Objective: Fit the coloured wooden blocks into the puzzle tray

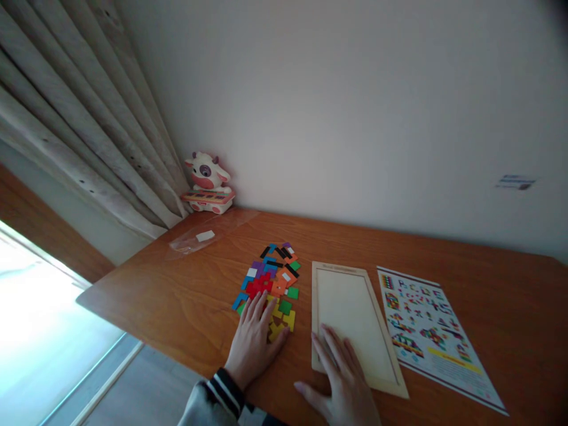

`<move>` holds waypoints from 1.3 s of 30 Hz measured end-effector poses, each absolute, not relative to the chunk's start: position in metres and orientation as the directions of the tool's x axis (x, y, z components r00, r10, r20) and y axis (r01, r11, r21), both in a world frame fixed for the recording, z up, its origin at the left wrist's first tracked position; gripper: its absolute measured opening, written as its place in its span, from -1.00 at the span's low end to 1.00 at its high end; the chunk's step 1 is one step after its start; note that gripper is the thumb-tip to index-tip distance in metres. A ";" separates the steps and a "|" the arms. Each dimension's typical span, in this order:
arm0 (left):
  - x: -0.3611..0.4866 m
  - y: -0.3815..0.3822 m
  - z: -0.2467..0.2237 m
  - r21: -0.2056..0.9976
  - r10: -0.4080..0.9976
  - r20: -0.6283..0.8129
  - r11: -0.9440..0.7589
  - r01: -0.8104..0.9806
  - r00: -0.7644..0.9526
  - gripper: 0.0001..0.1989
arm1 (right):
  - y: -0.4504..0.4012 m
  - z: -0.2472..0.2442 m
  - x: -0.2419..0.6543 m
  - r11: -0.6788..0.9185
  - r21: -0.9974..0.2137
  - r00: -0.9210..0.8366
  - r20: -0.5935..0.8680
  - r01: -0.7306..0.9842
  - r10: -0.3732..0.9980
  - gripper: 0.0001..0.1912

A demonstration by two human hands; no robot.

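Colourful flat puzzle pieces lie in a loose heap on the wooden table, with red pieces (261,284) near the middle and yellow pieces (289,320) at the near end. My left hand (254,340) rests at the near left of the heap, fingers spread, fingertips over the yellow and red pieces. To the right is a pale wooden tray (316,296), its inside bare. My right hand (341,378) lies over the tray's near left part, fingers spread, thumb out to the left over the table. Neither hand grips anything.
A printed pattern sheet (437,331) lies right of the tray. At the back left corner sits a cow toy with a keyboard (207,183), a clear plastic bag (190,241) in front of it. A wall stands behind the table (177,296); a curtain (89,118) hangs at left.
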State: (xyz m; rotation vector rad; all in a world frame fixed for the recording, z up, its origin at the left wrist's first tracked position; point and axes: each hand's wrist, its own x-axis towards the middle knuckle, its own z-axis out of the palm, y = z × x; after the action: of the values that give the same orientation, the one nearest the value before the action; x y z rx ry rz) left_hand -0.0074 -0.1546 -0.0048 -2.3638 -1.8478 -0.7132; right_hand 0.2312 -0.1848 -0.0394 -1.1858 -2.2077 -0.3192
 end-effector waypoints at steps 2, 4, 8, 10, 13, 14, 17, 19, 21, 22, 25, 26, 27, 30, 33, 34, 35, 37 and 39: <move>-0.008 -0.154 -0.004 0.226 0.902 0.390 -0.287 0.931 0.184 -0.45 | -0.185 -0.033 0.231 0.570 -0.073 -0.411 0.620 0.819 0.669 -0.23; -0.008 -0.154 -0.003 0.223 0.900 0.393 -0.291 0.930 0.187 -0.49 | -0.186 -0.029 0.229 0.550 -0.097 -0.363 0.655 0.830 0.663 -0.40; -0.008 -0.154 -0.001 0.218 0.899 0.394 -0.294 0.931 0.191 -0.57 | -0.186 -0.027 0.242 0.517 -0.177 -0.245 0.725 0.838 0.644 -0.72; -0.008 -0.154 0.001 0.209 0.897 0.389 -0.307 0.928 0.209 -0.60 | -0.188 -0.029 0.258 0.477 -0.215 -0.179 0.736 0.852 0.652 -0.74; -0.008 -0.154 0.003 0.195 0.893 0.386 -0.326 0.925 0.233 -0.64 | -0.191 -0.033 0.283 0.418 -0.232 -0.136 0.717 0.878 0.683 -0.68; -0.008 -0.155 0.003 0.191 0.889 0.390 -0.332 0.924 0.239 -0.65 | -0.193 -0.034 0.290 0.399 -0.226 -0.129 0.711 0.889 0.691 -0.64; -0.008 -0.155 0.004 0.192 0.879 0.408 -0.348 0.917 0.248 -0.67 | -0.198 -0.035 0.301 0.370 -0.180 -0.153 0.686 0.911 0.712 -0.57; -0.008 -0.154 0.004 0.202 0.871 0.417 -0.366 0.908 0.259 -0.66 | -0.202 -0.034 0.301 0.372 -0.142 -0.187 0.671 0.918 0.718 -0.58; -0.008 -0.155 0.004 0.207 0.863 0.425 -0.386 0.899 0.273 -0.66 | -0.204 -0.032 0.298 0.364 -0.120 -0.202 0.655 0.924 0.728 -0.59; -0.007 -0.155 0.004 0.209 0.860 0.430 -0.391 0.896 0.275 -0.66 | -0.205 -0.031 0.297 0.358 -0.116 -0.202 0.650 0.927 0.733 -0.61; -0.007 -0.154 0.003 0.216 0.856 0.452 -0.379 0.900 0.252 -0.68 | -0.205 -0.030 0.294 0.348 -0.112 -0.195 0.652 0.931 0.732 -0.64; -0.007 -0.153 0.002 0.222 0.854 0.461 -0.374 0.901 0.241 -0.69 | -0.205 -0.031 0.294 0.348 -0.112 -0.193 0.656 0.931 0.730 -0.64; -0.008 -0.153 0.001 0.233 0.852 0.469 -0.373 0.898 0.232 -0.69 | -0.205 -0.031 0.294 0.347 -0.114 -0.191 0.659 0.931 0.728 -0.64; -0.009 -0.151 -0.001 0.287 0.852 0.473 -0.392 0.874 0.227 -0.69 | -0.204 -0.032 0.295 0.338 -0.131 -0.175 0.654 0.932 0.736 -0.65; -0.009 -0.150 -0.002 0.333 0.857 0.456 -0.414 0.847 0.239 -0.70 | -0.205 -0.032 0.295 0.326 -0.157 -0.151 0.648 0.932 0.746 -0.63; -0.009 -0.150 -0.002 0.341 0.856 0.457 -0.418 0.842 0.240 -0.71 | -0.205 -0.032 0.294 0.323 -0.164 -0.146 0.647 0.932 0.749 -0.61; -0.009 -0.151 -0.002 0.349 0.855 0.462 -0.420 0.838 0.236 -0.72 | -0.206 -0.032 0.294 0.320 -0.169 -0.142 0.644 0.932 0.752 -0.60; -0.009 -0.151 -0.002 0.371 0.852 0.473 -0.425 0.826 0.226 -0.73 | -0.207 -0.033 0.294 0.304 -0.178 -0.128 0.632 0.936 0.764 -0.56; -0.009 -0.152 -0.001 0.405 0.854 0.471 -0.430 0.807 0.218 -0.72 | -0.208 -0.032 0.294 0.279 -0.177 -0.112 0.623 0.944 0.774 -0.52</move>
State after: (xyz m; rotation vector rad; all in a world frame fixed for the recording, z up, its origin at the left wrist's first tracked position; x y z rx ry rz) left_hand -0.0086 -0.1516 -0.0014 -2.5074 -1.7135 -1.0522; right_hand 0.2942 -0.2078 -0.0324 -1.5401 -1.9304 -0.3502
